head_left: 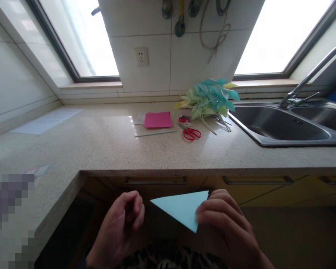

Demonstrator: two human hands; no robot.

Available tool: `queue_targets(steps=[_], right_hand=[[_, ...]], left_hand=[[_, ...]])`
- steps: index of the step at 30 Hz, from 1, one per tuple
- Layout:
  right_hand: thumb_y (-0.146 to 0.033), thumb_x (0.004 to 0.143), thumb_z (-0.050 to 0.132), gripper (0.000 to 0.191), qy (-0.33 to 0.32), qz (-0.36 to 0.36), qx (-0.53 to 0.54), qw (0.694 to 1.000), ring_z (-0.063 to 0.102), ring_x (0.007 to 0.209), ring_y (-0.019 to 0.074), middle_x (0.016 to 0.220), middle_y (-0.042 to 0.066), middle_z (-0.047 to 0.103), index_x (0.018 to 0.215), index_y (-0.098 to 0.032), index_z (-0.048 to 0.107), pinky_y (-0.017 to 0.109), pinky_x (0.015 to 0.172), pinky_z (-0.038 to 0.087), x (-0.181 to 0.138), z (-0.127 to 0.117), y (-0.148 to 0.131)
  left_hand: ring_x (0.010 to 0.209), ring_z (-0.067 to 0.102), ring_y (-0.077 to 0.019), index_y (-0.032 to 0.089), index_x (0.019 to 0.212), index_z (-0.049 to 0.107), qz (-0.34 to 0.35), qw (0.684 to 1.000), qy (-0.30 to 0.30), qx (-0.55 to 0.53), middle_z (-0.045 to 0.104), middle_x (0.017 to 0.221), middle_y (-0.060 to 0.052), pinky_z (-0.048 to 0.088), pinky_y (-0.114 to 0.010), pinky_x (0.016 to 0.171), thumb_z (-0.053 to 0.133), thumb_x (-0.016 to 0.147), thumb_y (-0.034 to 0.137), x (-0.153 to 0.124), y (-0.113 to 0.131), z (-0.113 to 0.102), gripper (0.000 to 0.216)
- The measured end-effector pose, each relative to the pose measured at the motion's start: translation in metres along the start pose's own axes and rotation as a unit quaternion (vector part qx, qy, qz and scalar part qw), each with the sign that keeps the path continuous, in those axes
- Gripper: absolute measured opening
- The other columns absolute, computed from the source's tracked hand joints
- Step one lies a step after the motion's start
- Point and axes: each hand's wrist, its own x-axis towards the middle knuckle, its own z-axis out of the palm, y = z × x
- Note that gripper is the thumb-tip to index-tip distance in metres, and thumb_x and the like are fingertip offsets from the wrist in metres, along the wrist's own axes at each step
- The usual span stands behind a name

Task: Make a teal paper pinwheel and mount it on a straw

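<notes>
head: two hands, one paper triangle

Folded paper before counter

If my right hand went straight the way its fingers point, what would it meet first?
Likely your left hand, past the blue paper your right hand holds, though depth is unclear.

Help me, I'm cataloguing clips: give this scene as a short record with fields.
right hand: holds blue paper triangle by one edge
left hand: loosely curled near the triangle's tip, nothing visible in it
counter, middle: pink paper, thin stick, red-handled scissors
near sink: heaped paper pinwheels
wall: socket
</notes>
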Motion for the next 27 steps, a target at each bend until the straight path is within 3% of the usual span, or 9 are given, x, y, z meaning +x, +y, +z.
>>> queue_targets(steps=[3, 6, 8, 10, 12, 14, 19, 24, 27], right_hand=[[-0.001, 0.090, 0.056, 0.024, 0.076, 0.132, 0.088, 0.984, 0.058, 0.081, 0.0159, 0.089, 0.003, 0.063, 0.099, -0.022, 0.063, 0.028, 0.068, 0.050, -0.001, 0.004, 0.003], [-0.019, 0.094, 0.065, 0.009, 0.151, 0.313, 0.192, 0.918, 0.060, 0.077, 0.0130, 0.089, 0.000, 0.062, 0.098, -0.026, 0.062, 0.021, 0.064, 0.051, -0.004, 0.016, 0.005], [-0.029, 0.093, 0.069, 0.011, 0.142, 0.395, 0.263, 0.869, 0.060, 0.076, 0.0126, 0.089, 0.000, 0.063, 0.101, -0.027, 0.061, 0.021, 0.065, 0.052, -0.007, 0.027, 0.003], [-0.035, 0.092, 0.071, 0.018, 0.112, 0.439, 0.334, 0.826, 0.059, 0.076, 0.0125, 0.088, -0.001, 0.063, 0.102, -0.026, 0.060, 0.022, 0.066, 0.052, -0.008, 0.037, 0.001], [-0.039, 0.090, 0.074, 0.023, 0.088, 0.464, 0.387, 0.792, 0.058, 0.077, 0.0126, 0.087, -0.001, 0.062, 0.101, -0.025, 0.059, 0.023, 0.067, 0.051, -0.008, 0.046, -0.003], [-0.041, 0.087, 0.076, 0.028, 0.072, 0.483, 0.410, 0.770, 0.058, 0.077, 0.0127, 0.086, -0.001, 0.063, 0.100, -0.023, 0.058, 0.023, 0.068, 0.051, -0.007, 0.052, -0.006], [-0.048, 0.092, 0.068, 0.030, 0.033, 0.491, 0.383, 0.782, 0.058, 0.072, 0.0132, 0.077, -0.001, 0.062, 0.090, -0.020, 0.059, 0.027, 0.070, 0.048, -0.002, 0.051, -0.007], [-0.052, 0.096, 0.060, 0.038, 0.010, 0.482, 0.329, 0.812, 0.054, 0.067, 0.0132, 0.068, -0.001, 0.059, 0.078, -0.019, 0.057, 0.026, 0.064, 0.042, 0.001, 0.047, -0.005], [-0.053, 0.095, 0.060, 0.039, -0.001, 0.483, 0.308, 0.820, 0.049, 0.066, 0.0125, 0.068, -0.002, 0.055, 0.077, -0.019, 0.057, 0.025, 0.061, 0.040, 0.003, 0.047, -0.005]], left_hand=[[0.051, 0.035, -0.0110, 0.018, 0.058, 0.052, 0.038, 0.998, -0.016, 0.040, 0.040, 0.053, 0.004, 0.036, -0.023, 0.051, 0.057, 0.094, 0.040, 0.001, 0.004, -0.005, 0.042], [0.065, 0.049, -0.0138, 0.018, 0.080, 0.067, 0.097, 0.990, -0.036, 0.097, 0.058, 0.071, 0.000, 0.043, -0.024, 0.059, 0.065, 0.089, 0.051, 0.003, -0.002, -0.006, 0.034], [0.082, 0.059, -0.0188, 0.021, 0.105, 0.072, 0.131, 0.981, -0.075, 0.120, 0.069, 0.092, -0.005, 0.049, -0.027, 0.071, 0.073, 0.081, 0.059, 0.005, -0.011, -0.005, 0.045], [0.098, 0.063, -0.0251, 0.021, 0.117, 0.070, 0.115, 0.975, -0.133, 0.133, 0.071, 0.106, -0.010, 0.051, -0.033, 0.084, 0.076, 0.079, 0.059, 0.008, -0.020, -0.002, 0.054], [0.101, 0.066, -0.0282, 0.020, 0.119, 0.071, 0.074, 0.975, -0.170, 0.126, 0.073, 0.108, -0.012, 0.051, -0.039, 0.090, 0.076, 0.082, 0.055, 0.011, -0.030, 0.002, 0.051], [0.094, 0.069, -0.0273, 0.019, 0.115, 0.073, 0.051, 0.979, -0.166, 0.110, 0.076, 0.102, -0.012, 0.052, -0.039, 0.088, 0.073, 0.087, 0.049, 0.012, -0.037, 0.006, 0.041], [0.081, 0.073, -0.0231, 0.018, 0.111, 0.076, 0.015, 0.985, -0.131, 0.111, 0.079, 0.097, -0.011, 0.055, -0.034, 0.077, 0.071, 0.092, 0.038, 0.011, -0.036, 0.008, 0.029], [0.089, 0.073, -0.0245, 0.018, 0.114, 0.076, 0.016, 0.981, -0.103, 0.162, 0.079, 0.102, -0.010, 0.056, -0.033, 0.080, 0.074, 0.088, 0.043, 0.006, -0.030, 0.002, 0.035], [0.095, 0.072, -0.0247, 0.020, 0.114, 0.075, 0.016, 0.983, -0.050, 0.175, 0.079, 0.106, -0.009, 0.057, -0.031, 0.083, 0.081, 0.080, 0.049, 0.004, -0.033, -0.001, 0.044]])
